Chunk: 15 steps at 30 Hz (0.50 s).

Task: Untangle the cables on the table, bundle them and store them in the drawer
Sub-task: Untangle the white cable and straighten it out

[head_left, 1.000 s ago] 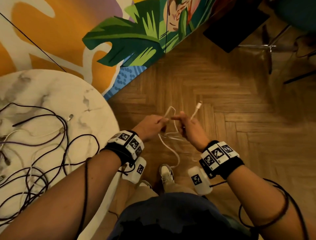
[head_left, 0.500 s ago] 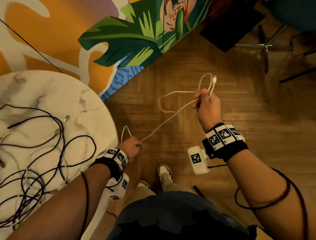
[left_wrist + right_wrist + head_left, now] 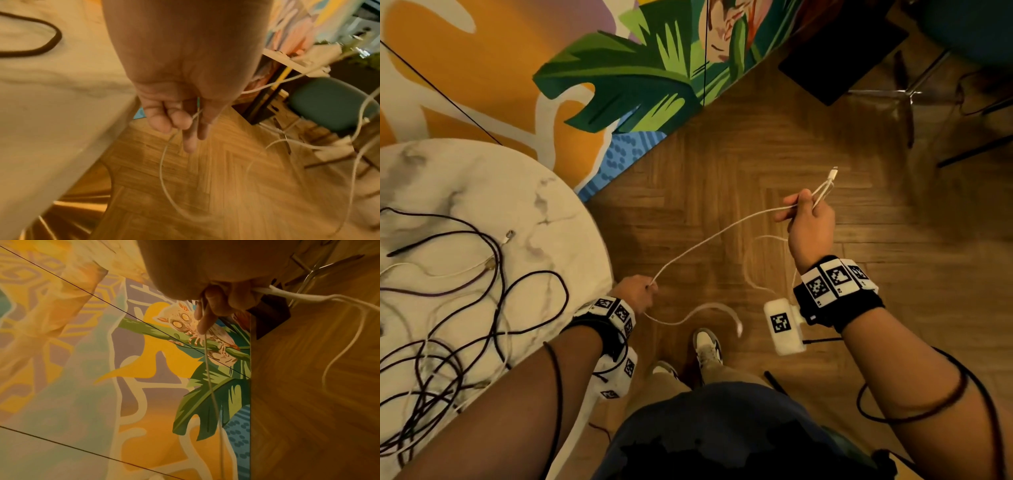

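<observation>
The person stood beside the round marble bench (image 3: 482, 192) with one white cable (image 3: 709, 240) pulled clear of the pile and stretched across the gap between the two hands. As I read it, the untangling of that single cable was about finished and the bundling was just starting.

The left hand (image 3: 638, 291) sat low, close to the bench edge, its fingers (image 3: 176, 120) curled and pinching the cable, with a loose tail drooping past it toward the floor. The right hand (image 3: 808, 226) was raised and held out well away from the left, closed around a gathered fold of the cable, whose plug (image 3: 832, 171) poked up beyond the knuckles. A slack loop hung below that wrist.

The next move, I would guess, called for bringing the hands together again and laying fresh loops into the right-hand grip, keeping the hanging tail from knotting.

The remaining cables (image 3: 448, 308), dark ones and a few pale ones, lay snarled on the bench. No drawer showed in any view, so storage looked a long way off.
</observation>
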Each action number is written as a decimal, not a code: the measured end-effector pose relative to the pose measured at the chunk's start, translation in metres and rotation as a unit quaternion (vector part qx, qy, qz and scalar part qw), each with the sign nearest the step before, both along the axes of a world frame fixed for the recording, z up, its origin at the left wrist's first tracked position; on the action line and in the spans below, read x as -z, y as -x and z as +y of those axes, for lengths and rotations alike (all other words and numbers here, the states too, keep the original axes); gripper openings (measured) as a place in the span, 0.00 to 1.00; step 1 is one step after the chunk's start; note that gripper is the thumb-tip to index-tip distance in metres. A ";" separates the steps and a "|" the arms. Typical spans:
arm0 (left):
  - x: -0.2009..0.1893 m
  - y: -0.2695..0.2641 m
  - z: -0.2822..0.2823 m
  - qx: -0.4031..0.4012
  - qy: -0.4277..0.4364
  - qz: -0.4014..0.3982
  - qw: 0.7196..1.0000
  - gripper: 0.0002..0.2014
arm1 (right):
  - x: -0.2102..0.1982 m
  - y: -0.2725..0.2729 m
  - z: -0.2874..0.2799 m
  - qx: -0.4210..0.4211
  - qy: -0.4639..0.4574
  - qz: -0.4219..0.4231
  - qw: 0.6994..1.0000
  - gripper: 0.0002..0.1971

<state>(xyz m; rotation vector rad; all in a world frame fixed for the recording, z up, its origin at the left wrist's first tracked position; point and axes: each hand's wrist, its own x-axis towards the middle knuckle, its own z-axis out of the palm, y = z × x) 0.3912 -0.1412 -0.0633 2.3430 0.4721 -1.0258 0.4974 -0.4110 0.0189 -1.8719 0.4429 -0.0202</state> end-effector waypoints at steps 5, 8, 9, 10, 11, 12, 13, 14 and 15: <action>0.009 -0.008 0.002 -0.036 0.006 -0.041 0.998 0.09 | 0.000 0.007 -0.015 -0.005 -0.001 0.015 1.000 0.20; 0.004 -0.015 -0.002 -0.014 -0.012 -0.040 0.999 0.11 | -0.003 0.016 -0.007 -0.029 -0.010 0.014 0.999 0.19; -0.002 -0.019 -0.007 -0.016 -0.007 -0.057 0.998 0.17 | -0.005 0.020 -0.002 -0.042 -0.017 0.017 0.999 0.19; -0.011 -0.024 -0.014 -0.018 0.019 -0.091 0.996 0.23 | -0.007 0.023 0.004 -0.059 -0.025 0.022 0.998 0.19; -0.024 -0.030 -0.025 -0.020 0.067 -0.131 0.989 0.28 | -0.009 0.027 0.011 -0.078 -0.037 0.030 0.996 0.19; -0.038 -0.038 -0.038 -0.019 0.126 -0.170 0.977 0.32 | -0.010 0.029 0.017 -0.097 -0.049 0.036 0.993 0.18; -0.053 -0.048 -0.051 -0.018 0.185 -0.186 0.965 0.35 | -0.011 0.031 0.023 -0.113 -0.054 0.040 0.991 0.18; -0.064 -0.057 -0.063 -0.015 0.242 -0.184 0.953 0.36 | -0.012 0.031 0.027 -0.128 -0.048 0.042 0.990 0.18; -0.073 -0.066 -0.072 -0.014 0.290 -0.162 0.943 0.35 | -0.013 0.031 0.030 -0.143 -0.036 0.041 0.988 0.18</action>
